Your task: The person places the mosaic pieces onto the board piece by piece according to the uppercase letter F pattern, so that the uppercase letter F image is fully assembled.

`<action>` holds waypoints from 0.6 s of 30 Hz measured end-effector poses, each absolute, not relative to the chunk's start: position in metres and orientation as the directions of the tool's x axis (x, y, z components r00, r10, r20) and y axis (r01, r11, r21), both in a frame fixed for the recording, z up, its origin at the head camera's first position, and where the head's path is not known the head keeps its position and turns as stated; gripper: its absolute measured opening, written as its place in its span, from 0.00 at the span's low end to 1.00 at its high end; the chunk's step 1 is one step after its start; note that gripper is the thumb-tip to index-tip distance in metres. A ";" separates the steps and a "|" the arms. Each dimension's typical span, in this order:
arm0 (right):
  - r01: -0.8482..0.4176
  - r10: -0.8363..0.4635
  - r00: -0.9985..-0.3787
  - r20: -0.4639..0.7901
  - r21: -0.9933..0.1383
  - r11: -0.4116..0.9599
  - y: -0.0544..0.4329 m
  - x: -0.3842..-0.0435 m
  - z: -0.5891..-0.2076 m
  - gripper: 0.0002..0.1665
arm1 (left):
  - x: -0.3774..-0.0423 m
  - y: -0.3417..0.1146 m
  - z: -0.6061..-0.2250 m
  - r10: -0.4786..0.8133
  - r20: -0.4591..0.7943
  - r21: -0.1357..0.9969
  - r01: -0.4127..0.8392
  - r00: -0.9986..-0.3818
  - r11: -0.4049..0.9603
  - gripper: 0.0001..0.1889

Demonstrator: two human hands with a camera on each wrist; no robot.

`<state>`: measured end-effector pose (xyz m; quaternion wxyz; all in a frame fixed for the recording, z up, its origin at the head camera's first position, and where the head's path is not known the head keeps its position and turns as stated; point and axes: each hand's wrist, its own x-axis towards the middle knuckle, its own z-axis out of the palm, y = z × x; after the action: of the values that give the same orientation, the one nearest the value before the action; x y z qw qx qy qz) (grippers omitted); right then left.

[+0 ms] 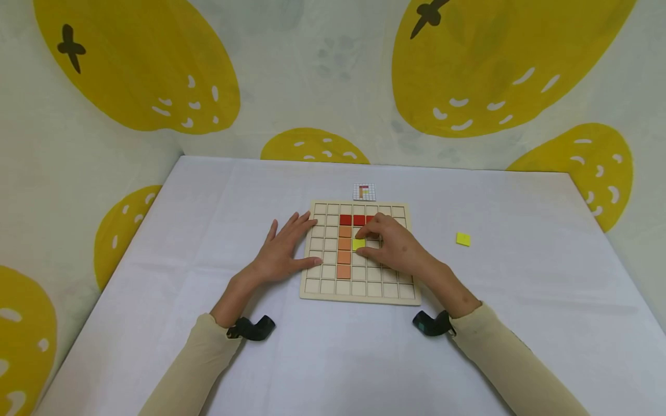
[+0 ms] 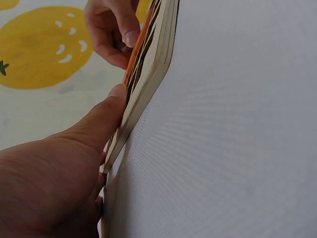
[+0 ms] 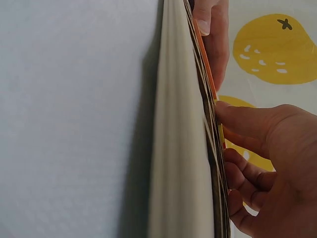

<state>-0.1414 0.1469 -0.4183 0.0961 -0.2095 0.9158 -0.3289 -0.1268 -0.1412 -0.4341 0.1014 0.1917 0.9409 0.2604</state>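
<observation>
A wooden grid board [image 1: 359,292] lies on the white table. Down one of its columns runs a line of orange tiles [image 1: 344,257], with red tiles [image 1: 359,220] across the top. My right hand [image 1: 398,245] reaches over the board, its thumb and index finger pinching a yellow tile [image 1: 358,244] at a cell beside the orange column. In the right wrist view, a thin yellow edge shows between that thumb and fingers. My left hand [image 1: 283,248] rests with fingers spread on the board's left edge; in the left wrist view its thumb [image 2: 106,111] touches the rim.
Another yellow tile [image 1: 463,239] lies on the table right of the board. Just behind the board is a small pattern card [image 1: 364,192] with a coloured grid figure. A wall with large yellow fruit prints [image 1: 312,144] stands behind the table.
</observation>
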 end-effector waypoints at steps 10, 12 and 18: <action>-0.291 -0.437 -0.899 -0.039 -0.693 0.660 0.154 -0.138 -0.414 0.16 | -0.127 -0.142 -0.436 0.421 -0.083 0.532 0.318 -0.903 0.785 0.48; -0.293 -0.435 -0.900 -0.027 -0.702 0.650 0.157 -0.137 -0.414 0.15 | -0.126 -0.143 -0.438 0.424 -0.079 0.533 0.321 -0.902 0.783 0.48; -0.290 -0.408 -0.913 0.001 -0.706 0.646 0.169 -0.136 -0.412 0.14 | -0.126 -0.143 -0.438 0.428 -0.070 0.537 0.327 -0.901 0.778 0.48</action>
<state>-0.1357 0.1687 -0.4117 0.0793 -0.1931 0.9037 -0.3739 -0.1265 -0.1425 -0.4384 0.0942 0.2012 0.9380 0.2659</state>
